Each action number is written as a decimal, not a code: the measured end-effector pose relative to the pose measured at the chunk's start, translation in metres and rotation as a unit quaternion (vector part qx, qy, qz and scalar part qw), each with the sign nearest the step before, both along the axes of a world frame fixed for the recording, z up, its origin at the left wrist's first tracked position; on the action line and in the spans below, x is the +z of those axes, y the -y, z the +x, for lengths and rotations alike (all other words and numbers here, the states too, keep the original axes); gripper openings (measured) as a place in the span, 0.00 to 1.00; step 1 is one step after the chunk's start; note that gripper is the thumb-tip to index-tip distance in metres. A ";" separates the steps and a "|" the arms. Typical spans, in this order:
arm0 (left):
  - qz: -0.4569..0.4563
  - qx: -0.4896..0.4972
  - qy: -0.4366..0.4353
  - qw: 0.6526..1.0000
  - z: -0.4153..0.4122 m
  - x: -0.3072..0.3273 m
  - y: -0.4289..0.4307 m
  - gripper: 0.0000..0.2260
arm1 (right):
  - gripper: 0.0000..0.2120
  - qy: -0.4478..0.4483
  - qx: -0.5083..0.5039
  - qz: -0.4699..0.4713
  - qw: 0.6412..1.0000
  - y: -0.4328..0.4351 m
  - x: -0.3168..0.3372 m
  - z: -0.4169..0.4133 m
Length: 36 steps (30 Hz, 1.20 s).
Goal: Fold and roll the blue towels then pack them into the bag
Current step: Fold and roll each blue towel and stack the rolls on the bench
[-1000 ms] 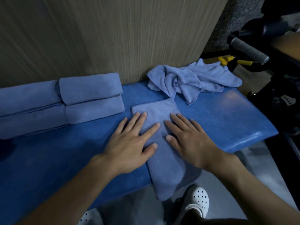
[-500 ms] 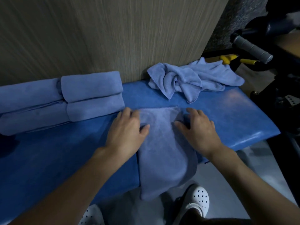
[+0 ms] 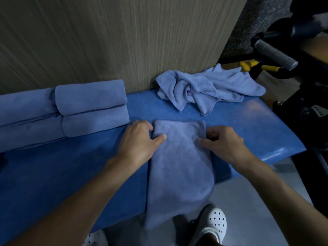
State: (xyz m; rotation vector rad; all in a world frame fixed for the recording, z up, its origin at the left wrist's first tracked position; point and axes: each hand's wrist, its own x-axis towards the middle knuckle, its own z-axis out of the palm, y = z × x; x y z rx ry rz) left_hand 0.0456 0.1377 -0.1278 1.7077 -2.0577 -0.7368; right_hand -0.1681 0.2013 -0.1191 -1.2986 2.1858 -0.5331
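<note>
The left hand (image 3: 138, 141) pinches the far left corner of the long, folded blue terry towel (image 3: 179, 166), thumb on top and fingers curled at its edge. The right hand (image 3: 224, 145) grips the far right corner likewise. The towel lies on the blue padded bench (image 3: 257, 125) between the hands, its long axis running from them back toward the person, its near end hanging off the front edge. Both hands are at the far short edge, so a roll would likely start there and travel toward the body. Rolled blue towels (image 3: 92, 107) are stacked left. No bag shows.
</note>
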 end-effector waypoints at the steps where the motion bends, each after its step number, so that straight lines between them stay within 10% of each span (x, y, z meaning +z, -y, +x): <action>1: 0.000 0.000 -0.006 1.000 -0.001 0.001 0.000 0.19 | 0.17 0.005 0.001 -0.006 1.000 -0.001 -0.001 -0.001; 13: 0.223 0.037 -0.227 0.947 0.002 0.014 0.017 0.08 | 0.04 0.297 -0.010 -0.042 0.954 -0.002 0.011 -0.007; 20: 0.274 0.035 -0.235 0.932 0.006 0.015 0.019 0.06 | 0.04 0.325 -0.039 -0.047 0.944 0.001 0.006 -0.013; 28: 0.183 -0.011 -0.341 0.922 0.001 0.009 0.015 0.06 | 0.09 0.425 -0.059 -0.115 0.896 0.002 0.006 -0.014; 36: 0.093 -0.119 -0.330 0.932 0.010 -0.001 0.004 0.10 | 0.08 0.344 0.041 -0.181 0.920 -0.008 -0.001 -0.018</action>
